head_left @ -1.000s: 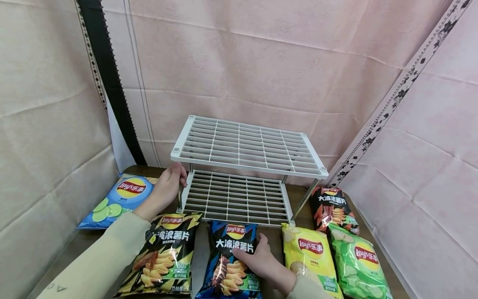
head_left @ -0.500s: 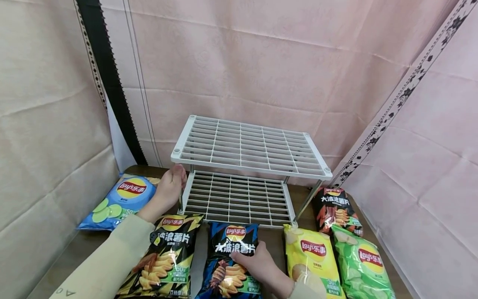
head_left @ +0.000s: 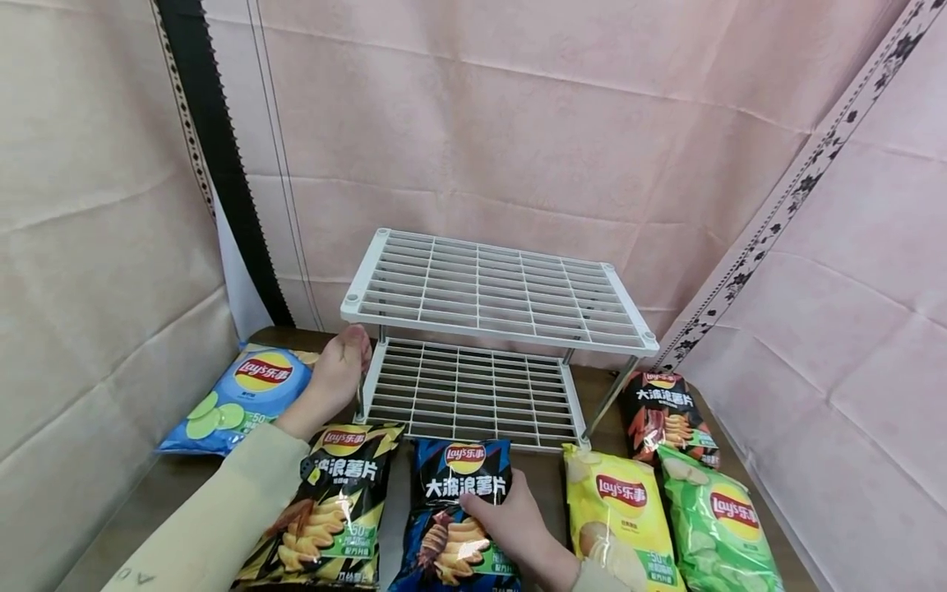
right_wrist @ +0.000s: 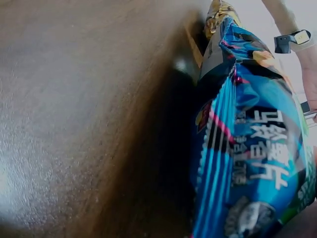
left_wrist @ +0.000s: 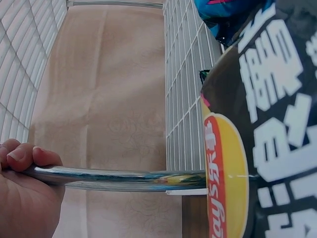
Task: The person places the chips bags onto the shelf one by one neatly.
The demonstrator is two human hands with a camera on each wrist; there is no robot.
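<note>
A white two-tier wire rack [head_left: 473,330] stands on the brown table, its shelves bare. My left hand [head_left: 336,370] grips its front left metal post [left_wrist: 124,177], just beneath the upper shelf; the curled fingers show in the left wrist view. My right hand [head_left: 521,522] holds a blue-and-black Lay's chip bag [head_left: 436,547] by its right side, thumb across the front. The fingers behind that bag are hidden. In the right wrist view the bag's crimped end [right_wrist: 218,163] is close above the table. Beside it, under my left forearm, lies a black-and-gold chip bag [head_left: 333,526].
A light-blue chip bag [head_left: 247,395] lies far left. To the right are a yellow bag [head_left: 621,522], a green bag [head_left: 718,518] and a black-and-red bag [head_left: 666,411]. Pink cloth walls [head_left: 518,148] close in the back and sides. Brown table [right_wrist: 74,99] shows between the bags.
Both hands keep their holds on the post and the blue-and-black chip bag. The view shifts slightly; the bag barely moves.
</note>
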